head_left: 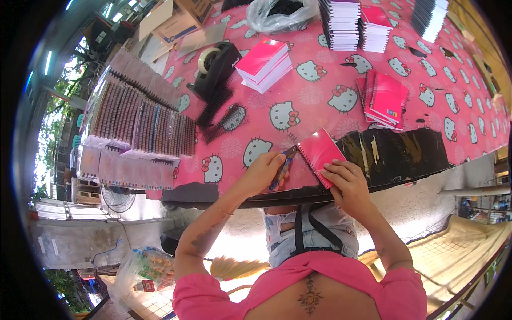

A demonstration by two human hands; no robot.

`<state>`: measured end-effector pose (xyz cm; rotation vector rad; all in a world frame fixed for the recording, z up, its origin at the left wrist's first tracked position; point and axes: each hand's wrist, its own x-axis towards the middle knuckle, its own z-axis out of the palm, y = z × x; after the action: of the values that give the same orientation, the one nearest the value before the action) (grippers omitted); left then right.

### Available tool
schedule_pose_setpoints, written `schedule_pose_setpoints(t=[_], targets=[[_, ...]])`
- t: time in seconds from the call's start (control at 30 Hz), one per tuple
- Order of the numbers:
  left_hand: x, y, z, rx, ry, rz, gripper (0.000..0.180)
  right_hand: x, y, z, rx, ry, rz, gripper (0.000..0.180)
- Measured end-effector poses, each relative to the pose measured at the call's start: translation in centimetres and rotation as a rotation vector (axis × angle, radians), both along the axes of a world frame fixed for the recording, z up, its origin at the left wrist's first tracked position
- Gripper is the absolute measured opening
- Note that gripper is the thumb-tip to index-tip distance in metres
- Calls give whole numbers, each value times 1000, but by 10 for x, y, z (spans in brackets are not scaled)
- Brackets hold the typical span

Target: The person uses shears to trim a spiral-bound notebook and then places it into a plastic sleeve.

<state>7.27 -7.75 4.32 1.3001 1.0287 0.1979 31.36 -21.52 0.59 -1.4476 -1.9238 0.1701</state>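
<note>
A pink-covered spiral notebook (pixel 321 152) lies tilted at the table's near edge, its dark coil along the left side. My right hand (pixel 345 178) rests over its lower right corner, fingers on the cover and the thumb underneath, gripping it. In my left hand (pixel 268 169) is a pair of pliers (pixel 284 168) with dark blue handles, its jaws close to the top end of the notebook's coil. Fingers wrap around the handles. A bit of dark coil wire (pixel 292 140) sticks up beside the plier tip.
Loose black coils (pixel 217 109) lie near a black tape dispenser (pixel 216 69). Stacks of pink notebooks (pixel 264 61) stand beyond, with a few more notebooks (pixel 385 98) at the right. Many bound notebooks (pixel 141 120) are piled at the left. Black tape (pixel 397 160) patches the near edge.
</note>
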Motion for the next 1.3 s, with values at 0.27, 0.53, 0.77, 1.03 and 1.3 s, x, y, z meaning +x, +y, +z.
schedule_pose_setpoints(t=[0.27,0.53,0.77,1.03,1.3], targets=[[-5,0,1,-304,-138,138,31,0,-1,0,5,-4,-11,44],[8,-18,11,439,288,-139,29,1,0,-2,-6,-14,-10,43],[14,-17,20,946,546,-357,42,5,-2,1,-19,-23,-21,45],[-43,2,-20,1343,632,-141,50,64,18,59,214,498,-296,28],[-27,-6,-35,1486,604,18,47,138,62,61,656,378,-477,22]])
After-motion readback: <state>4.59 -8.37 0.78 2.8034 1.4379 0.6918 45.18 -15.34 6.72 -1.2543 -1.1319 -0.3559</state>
